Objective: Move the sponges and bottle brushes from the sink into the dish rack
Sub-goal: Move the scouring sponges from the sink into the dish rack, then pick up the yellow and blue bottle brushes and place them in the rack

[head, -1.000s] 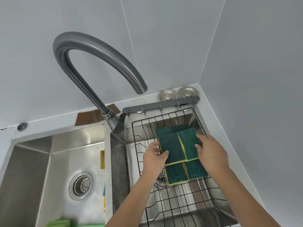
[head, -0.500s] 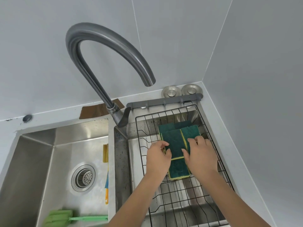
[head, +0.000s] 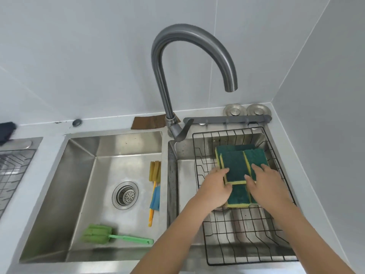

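Several green-and-yellow sponges [head: 236,167] lie stacked in the black wire dish rack [head: 245,252] over the right basin. My left hand [head: 216,187] grips the stack's left edge, thumb on the top sponge. My right hand [head: 266,187] presses on the right side, its fingers over the sponges. In the left sink [head: 83,194] a green bottle brush [head: 110,235] lies near the front. An orange-handled brush [head: 155,176] with a yellow-brown head and a blue sponge piece [head: 155,198] lies along the right wall.
The curved grey faucet [head: 167,82] rises between the basins, its spout above the rack's far end. A grey bar [head: 227,119] and two metal plugs [head: 245,109] sit behind the rack. The drain strainer [head: 125,195] is mid-sink. Walls close in on the right.
The sponges were spread apart a second ago and are now pushed together into one stack. Both hands stay on them. The view has swung left, showing the left sink and its brushes.
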